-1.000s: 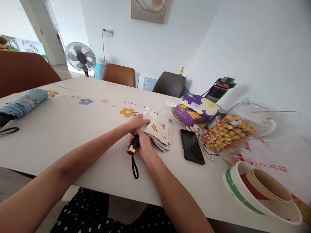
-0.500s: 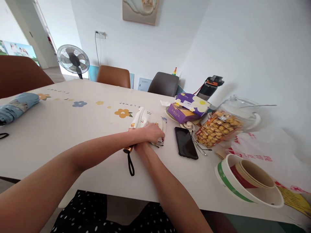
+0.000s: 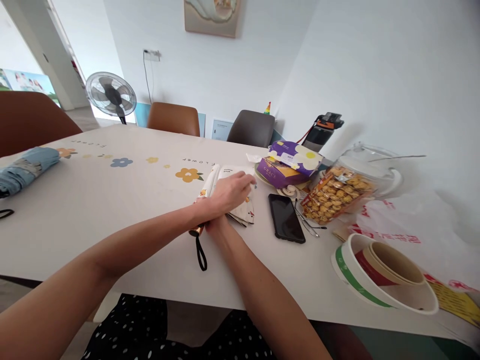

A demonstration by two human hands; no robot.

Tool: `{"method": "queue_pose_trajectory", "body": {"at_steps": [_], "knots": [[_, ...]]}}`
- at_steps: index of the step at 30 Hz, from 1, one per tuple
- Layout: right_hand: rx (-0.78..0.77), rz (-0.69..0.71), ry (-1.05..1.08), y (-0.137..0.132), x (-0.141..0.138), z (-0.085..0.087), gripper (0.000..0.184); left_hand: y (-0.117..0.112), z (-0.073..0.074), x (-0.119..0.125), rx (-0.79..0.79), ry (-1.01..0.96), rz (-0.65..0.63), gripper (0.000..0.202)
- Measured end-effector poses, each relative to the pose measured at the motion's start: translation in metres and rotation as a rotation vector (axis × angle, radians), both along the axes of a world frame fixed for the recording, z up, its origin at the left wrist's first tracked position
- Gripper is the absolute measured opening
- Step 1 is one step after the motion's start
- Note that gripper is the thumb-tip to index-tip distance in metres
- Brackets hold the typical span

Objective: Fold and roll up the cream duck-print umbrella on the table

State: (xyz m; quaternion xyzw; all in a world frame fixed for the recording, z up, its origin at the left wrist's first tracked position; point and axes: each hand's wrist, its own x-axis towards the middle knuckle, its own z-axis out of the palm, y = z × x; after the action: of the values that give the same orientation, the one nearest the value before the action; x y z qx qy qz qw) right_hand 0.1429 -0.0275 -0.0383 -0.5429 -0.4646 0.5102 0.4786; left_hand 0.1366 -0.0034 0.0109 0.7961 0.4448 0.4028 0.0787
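A white folding umbrella point(image 3: 244, 209) with small bear prints lies on the table, its cloth in loose pleats. Its copper-coloured handle end point(image 3: 195, 231) points toward me, with a black wrist strap point(image 3: 201, 255) hanging from it. Over the pleats is my left hand point(image 3: 231, 192), its fingers bent together at the cloth's upper right side. My left forearm crosses above my right wrist. My right hand point(image 3: 214, 224) is at the umbrella just above the handle, mostly covered by the left arm; it appears wrapped around the rolled part, though most fingers are hidden.
Right of the umbrella lie a black phone point(image 3: 287, 218) and eyeglasses point(image 3: 309, 225). Beyond are a purple box point(image 3: 279, 172), a clear snack jar point(image 3: 345, 190), a plastic bag point(image 3: 416, 225) and paper bowls point(image 3: 356, 280). A blue folded umbrella point(image 3: 30, 167) lies far left.
My left hand has moved up and slightly away from me over the umbrella's cloth, baring more of the lower pleats. My right hand stays by the handle.
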Motion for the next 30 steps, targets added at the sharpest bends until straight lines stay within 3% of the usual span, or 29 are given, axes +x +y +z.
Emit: {"method": "queue_pose_trajectory", "body": {"at_steps": [3, 6, 8, 11, 16, 21, 24, 30], "knots": [[-0.112, 0.119, 0.179, -0.005, 0.000, -0.002, 0.006, 0.002, 0.012, -0.025, -0.005, -0.337, 0.072, 0.026], [-0.312, 0.156, 0.443, -0.005, 0.002, 0.001, 0.005, 0.006, 0.022, -0.061, -0.123, -0.637, 0.184, 0.025], [-0.393, 0.124, 0.579, -0.004, 0.003, 0.003, 0.008, 0.005, 0.022, -0.085, -0.195, -0.774, 0.253, 0.025], [-0.420, 0.143, 0.642, -0.003, 0.006, 0.007, 0.013, 0.000, 0.011, -0.113, -0.272, -0.885, 0.307, 0.020], [-0.454, 0.167, 0.653, -0.003, 0.015, 0.015, 0.027, -0.009, -0.012, -0.134, -0.403, -0.986, 0.333, 0.021], [-0.473, 0.144, 0.668, 0.000, 0.022, 0.016, 0.043, -0.011, -0.017, -0.141, -0.361, -0.948, 0.336, 0.023], [-0.459, 0.106, 0.638, 0.002, 0.021, 0.015, 0.040, -0.010, -0.019, -0.147, -0.320, -0.880, 0.375, 0.024], [-0.442, 0.000, 0.581, 0.004, 0.017, 0.013, 0.029, -0.010, -0.022, -0.149, -0.390, -0.800, 0.457, 0.023]]}}
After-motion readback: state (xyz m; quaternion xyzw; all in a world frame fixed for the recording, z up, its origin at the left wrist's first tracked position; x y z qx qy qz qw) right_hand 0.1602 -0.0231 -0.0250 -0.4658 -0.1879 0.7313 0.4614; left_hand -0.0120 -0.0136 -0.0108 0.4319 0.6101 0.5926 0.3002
